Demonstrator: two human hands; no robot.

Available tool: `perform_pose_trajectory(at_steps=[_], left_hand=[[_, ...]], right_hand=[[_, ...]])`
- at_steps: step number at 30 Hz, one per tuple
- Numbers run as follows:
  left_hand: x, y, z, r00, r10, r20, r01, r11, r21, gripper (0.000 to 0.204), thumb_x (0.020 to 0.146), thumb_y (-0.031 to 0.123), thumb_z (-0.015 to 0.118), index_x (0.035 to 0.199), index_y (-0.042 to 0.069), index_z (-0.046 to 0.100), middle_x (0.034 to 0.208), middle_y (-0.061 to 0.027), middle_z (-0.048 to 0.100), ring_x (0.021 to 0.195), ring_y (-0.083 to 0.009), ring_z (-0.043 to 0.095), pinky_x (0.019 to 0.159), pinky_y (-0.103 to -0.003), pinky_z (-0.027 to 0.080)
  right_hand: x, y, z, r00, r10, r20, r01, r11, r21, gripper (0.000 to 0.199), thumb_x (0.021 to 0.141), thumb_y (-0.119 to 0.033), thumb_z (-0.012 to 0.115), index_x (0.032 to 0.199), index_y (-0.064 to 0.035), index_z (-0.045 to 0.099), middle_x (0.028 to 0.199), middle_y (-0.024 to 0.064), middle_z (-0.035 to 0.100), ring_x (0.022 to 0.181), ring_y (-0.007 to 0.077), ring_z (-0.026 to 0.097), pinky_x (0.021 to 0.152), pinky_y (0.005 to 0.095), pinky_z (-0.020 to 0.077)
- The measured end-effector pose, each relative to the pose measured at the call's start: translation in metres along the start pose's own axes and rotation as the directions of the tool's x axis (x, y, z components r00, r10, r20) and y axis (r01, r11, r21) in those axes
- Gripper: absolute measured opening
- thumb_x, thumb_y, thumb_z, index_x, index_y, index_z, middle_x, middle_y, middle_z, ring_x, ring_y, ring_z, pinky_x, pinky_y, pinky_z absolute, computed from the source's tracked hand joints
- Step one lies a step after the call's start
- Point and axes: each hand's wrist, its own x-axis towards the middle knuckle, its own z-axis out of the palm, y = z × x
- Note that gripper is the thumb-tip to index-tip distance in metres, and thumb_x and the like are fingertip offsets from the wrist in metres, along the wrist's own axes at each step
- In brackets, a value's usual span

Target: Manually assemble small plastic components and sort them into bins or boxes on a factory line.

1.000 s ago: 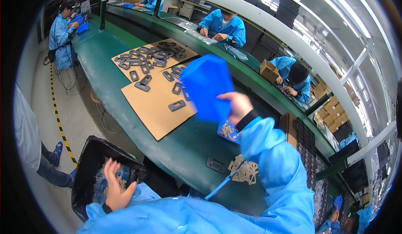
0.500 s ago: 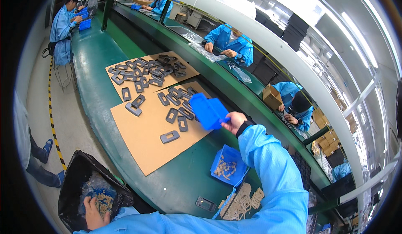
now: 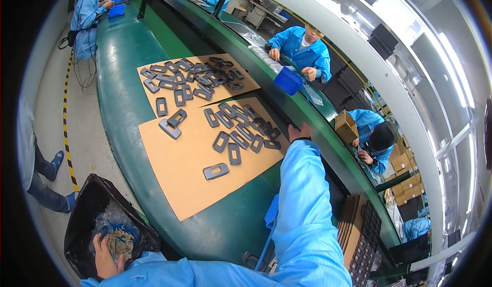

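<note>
My right hand is stretched out over the far edge of the green bench, its fingers apart and nothing in them. Beyond it, by the green ledge in front of a seated co-worker, is a blue plastic bin, apart from my hand; whether it rests there or is in the air I cannot tell. Down at the lower left, my left hand lies with spread fingers at the rim of a black-lined waste bin. Inside that bin are clear plastic and small beige scraps.
Many dark grey plastic frames lie on brown cardboard sheets. My right arm partly covers another blue bin with a coiled blue cord. Black trays stand at the right. Co-workers in blue sit across the ledge; a person stands at left.
My right hand has let go of the blue bin and reached farther away; the bin is now over by the co-worker's ledge. My left hand stays at the waste bin. The view has shifted slightly.
</note>
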Motion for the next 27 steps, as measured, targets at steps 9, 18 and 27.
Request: perform_pose_trajectory(at_steps=[9,18,27], left_hand=[[-0.064,-0.028,-0.025,0.963,-0.255,0.089,0.247,0.964,0.095,0.071,0.074,0.014,0.075,0.133,-0.007,0.043,0.145,-0.0268,0.035,0.131,-0.0462,0.042,0.105,-0.045,0.041],[-0.12,-0.107,-0.052,0.556,-0.587,-0.588,0.749,0.661,0.049,0.087,0.08,0.029,0.08,0.142,-0.009,0.033,0.15,-0.0291,0.032,0.14,-0.0436,0.032,0.117,-0.047,0.027],[-0.137,-0.137,0.032,0.247,-0.959,0.136,0.223,-0.081,-0.972,0.049,0.086,0.009,0.069,0.124,-0.006,0.043,0.111,-0.0219,0.061,0.1,-0.0342,0.066,0.087,-0.049,0.056]], right_hand=[[-0.033,-0.04,0.026,0.984,-0.174,0.032,0.165,0.967,0.191,0.056,0.101,-0.034,0.05,0.15,-0.0107,0.036,0.156,0.0216,0.025,0.135,0.0344,0.04,0.103,0.0494,0.0485],[-0.1,-0.026,0.045,0.789,0.25,0.561,-0.225,0.968,-0.116,0.032,0.102,-0.014,0.048,0.128,0.004,0.054,0.132,0.0206,0.06,0.115,0.033,0.063,0.098,0.0423,0.0546],[-0.527,0.094,-0.017,-0.27,0.849,0.454,0.045,0.482,-0.875,0.017,0.1,-0.001,0.054,0.114,0.0044,0.062,0.109,0.0182,0.07,0.101,0.023,0.07,0.089,0.0346,0.0561]])
